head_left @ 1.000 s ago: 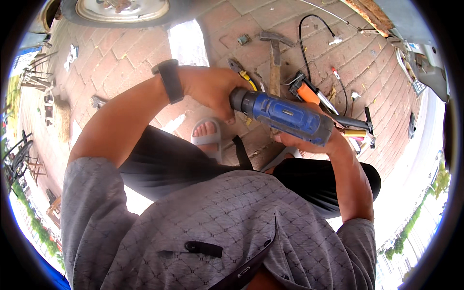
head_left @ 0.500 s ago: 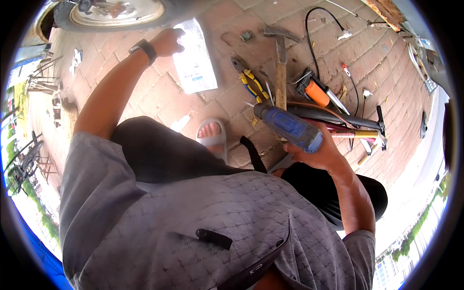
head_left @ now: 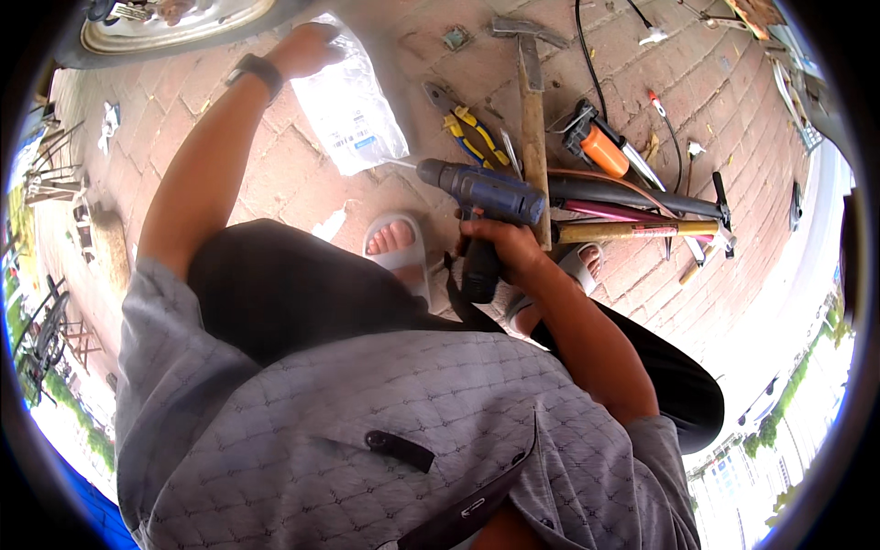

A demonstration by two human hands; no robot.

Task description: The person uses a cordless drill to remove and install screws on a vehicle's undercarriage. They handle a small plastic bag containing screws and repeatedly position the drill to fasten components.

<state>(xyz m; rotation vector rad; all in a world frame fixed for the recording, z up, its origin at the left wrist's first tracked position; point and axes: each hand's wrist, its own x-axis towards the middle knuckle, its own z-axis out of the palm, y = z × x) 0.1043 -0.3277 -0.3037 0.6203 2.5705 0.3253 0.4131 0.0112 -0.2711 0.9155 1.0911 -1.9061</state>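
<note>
The right hand (head_left: 509,246) has its fingers clenched round the grip of a blue and black drill (head_left: 495,194) in the middle of the frame; the drill's body lies nearly level across the view, its chuck to the left, its dark base hanging toward the lower edge. A thin pale bit (head_left: 396,162) points left from the chuck to the lower end of a clear bag (head_left: 344,105); whether it touches the bag cannot be told. The left hand (head_left: 307,50), at the upper left, has its fingers grasping the bag's upper end, the fingertips partly hidden, and a dark watch (head_left: 257,73) sits on that wrist. Beyond this hand, at the upper left edge, stands part of a wheel (head_left: 174,35). To the right of the bag, yellow and blue pliers (head_left: 461,117) lie on the brick paving (head_left: 257,165), and just beside them, at upper centre, a hammer (head_left: 532,119) with a wooden handle, its lower part next to the drill's rear in the view. Right of centre lie an orange and black pump (head_left: 603,151), a dark tube (head_left: 632,195) and a yellow handle (head_left: 632,230), with a black cable (head_left: 591,69) above them
</note>
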